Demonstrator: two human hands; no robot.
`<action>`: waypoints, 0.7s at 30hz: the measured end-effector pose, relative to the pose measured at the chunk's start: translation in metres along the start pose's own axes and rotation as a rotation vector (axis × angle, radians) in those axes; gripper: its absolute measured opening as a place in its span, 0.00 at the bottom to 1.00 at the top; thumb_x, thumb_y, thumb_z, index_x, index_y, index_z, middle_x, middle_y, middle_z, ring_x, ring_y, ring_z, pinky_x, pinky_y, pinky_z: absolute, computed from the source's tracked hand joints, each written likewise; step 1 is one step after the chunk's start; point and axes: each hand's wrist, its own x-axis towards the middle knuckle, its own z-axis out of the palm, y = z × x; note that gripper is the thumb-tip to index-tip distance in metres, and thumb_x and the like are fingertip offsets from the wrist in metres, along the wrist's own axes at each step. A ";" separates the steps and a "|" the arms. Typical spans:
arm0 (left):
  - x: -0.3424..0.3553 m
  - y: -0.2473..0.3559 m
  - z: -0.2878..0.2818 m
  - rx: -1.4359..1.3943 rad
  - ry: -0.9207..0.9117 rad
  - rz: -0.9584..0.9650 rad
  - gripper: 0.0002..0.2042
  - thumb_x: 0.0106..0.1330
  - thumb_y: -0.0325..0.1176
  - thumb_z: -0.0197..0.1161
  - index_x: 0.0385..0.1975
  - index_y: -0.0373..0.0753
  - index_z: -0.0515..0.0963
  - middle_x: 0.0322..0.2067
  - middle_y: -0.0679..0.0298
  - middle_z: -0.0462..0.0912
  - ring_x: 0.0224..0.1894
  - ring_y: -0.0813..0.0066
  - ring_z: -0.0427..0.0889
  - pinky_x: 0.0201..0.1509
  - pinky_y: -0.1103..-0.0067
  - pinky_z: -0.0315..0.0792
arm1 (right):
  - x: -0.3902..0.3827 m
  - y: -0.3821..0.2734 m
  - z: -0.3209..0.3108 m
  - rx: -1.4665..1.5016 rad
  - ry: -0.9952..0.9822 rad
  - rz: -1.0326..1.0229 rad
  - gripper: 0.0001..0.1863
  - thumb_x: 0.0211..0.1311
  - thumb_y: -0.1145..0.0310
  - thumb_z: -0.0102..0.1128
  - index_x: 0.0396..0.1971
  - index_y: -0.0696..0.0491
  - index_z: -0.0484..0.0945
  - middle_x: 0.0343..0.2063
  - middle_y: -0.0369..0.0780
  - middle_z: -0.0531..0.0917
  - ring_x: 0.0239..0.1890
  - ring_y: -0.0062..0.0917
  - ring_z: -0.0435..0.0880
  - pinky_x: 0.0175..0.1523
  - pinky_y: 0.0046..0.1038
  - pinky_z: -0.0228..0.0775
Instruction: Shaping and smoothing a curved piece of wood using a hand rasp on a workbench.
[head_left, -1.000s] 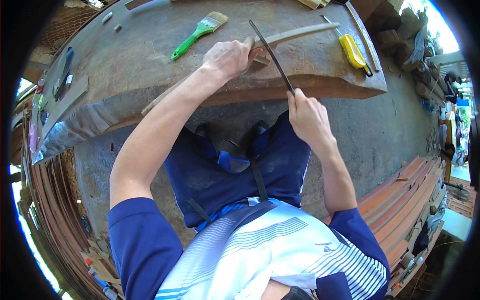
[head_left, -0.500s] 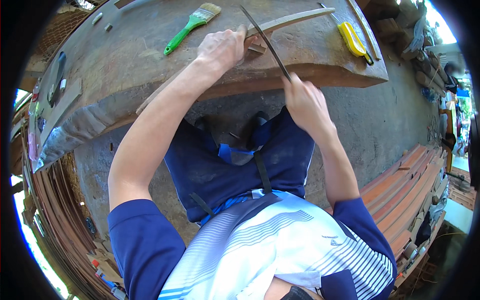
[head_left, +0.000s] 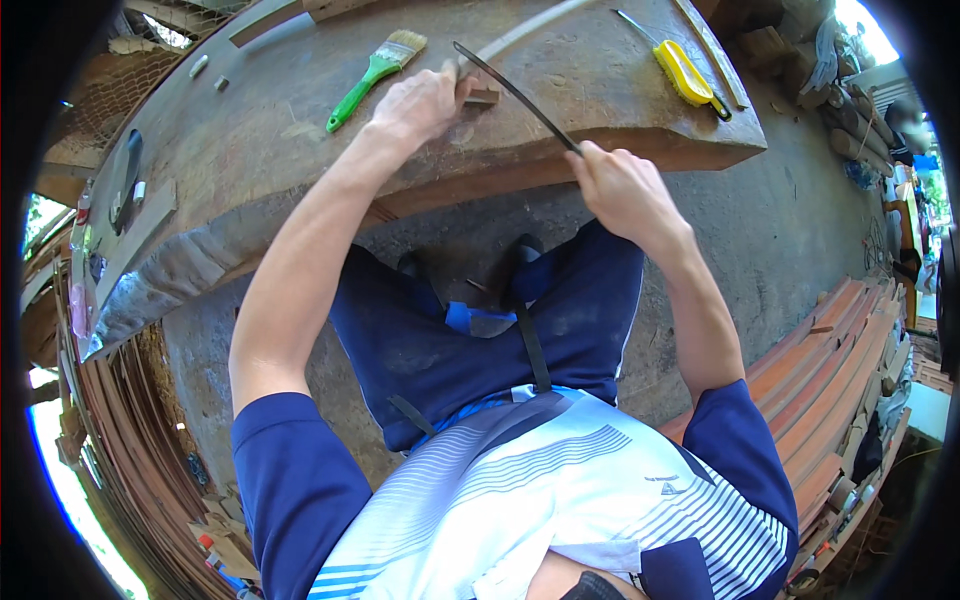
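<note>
My left hand (head_left: pixel 418 106) is closed around the near end of a pale, curved strip of wood (head_left: pixel 525 30), which runs up past the top of the view and is smeared by motion. My right hand (head_left: pixel 630 195) grips the near end of a long, thin, dark file (head_left: pixel 520 97), just off the bench's front edge. The file slants up and left, its far tip close to my left fingers and over the strip. Whether they touch I cannot tell. Beside my left hand, a small wood block (head_left: pixel 482 97) lies on the workbench (head_left: pixel 270 150).
A green-handled paintbrush (head_left: pixel 375 78) lies left of my left hand. A yellow-handled brush (head_left: pixel 688 75) rests at the bench's right end near a wooden strip (head_left: pixel 712 50). Stacked boards (head_left: pixel 800 370) stand on the right, more timber (head_left: pixel 135 430) on the left.
My left hand has shifted left toward the paintbrush, and the wood strip now points more steeply away. My right hand has moved slightly right with the file. The whole view has shifted a little.
</note>
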 end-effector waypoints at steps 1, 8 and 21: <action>0.000 0.001 0.000 -0.017 -0.048 -0.018 0.27 0.83 0.55 0.44 0.47 0.31 0.75 0.32 0.35 0.86 0.41 0.33 0.86 0.45 0.50 0.80 | 0.005 -0.005 0.005 0.010 -0.014 -0.006 0.19 0.81 0.58 0.49 0.35 0.60 0.77 0.27 0.59 0.84 0.35 0.58 0.85 0.42 0.55 0.76; 0.005 0.000 -0.009 0.028 -0.034 -0.056 0.25 0.83 0.53 0.45 0.46 0.33 0.75 0.31 0.34 0.85 0.39 0.32 0.86 0.44 0.48 0.80 | 0.077 -0.009 0.027 0.097 0.058 -0.027 0.23 0.82 0.55 0.45 0.37 0.59 0.79 0.33 0.60 0.86 0.41 0.58 0.86 0.48 0.56 0.77; 0.007 0.016 -0.014 0.190 -0.011 -0.164 0.23 0.81 0.52 0.47 0.47 0.38 0.80 0.32 0.47 0.90 0.37 0.47 0.91 0.43 0.57 0.84 | 0.078 -0.005 0.037 0.133 0.065 -0.041 0.17 0.78 0.61 0.46 0.41 0.59 0.79 0.33 0.58 0.87 0.42 0.56 0.88 0.48 0.53 0.79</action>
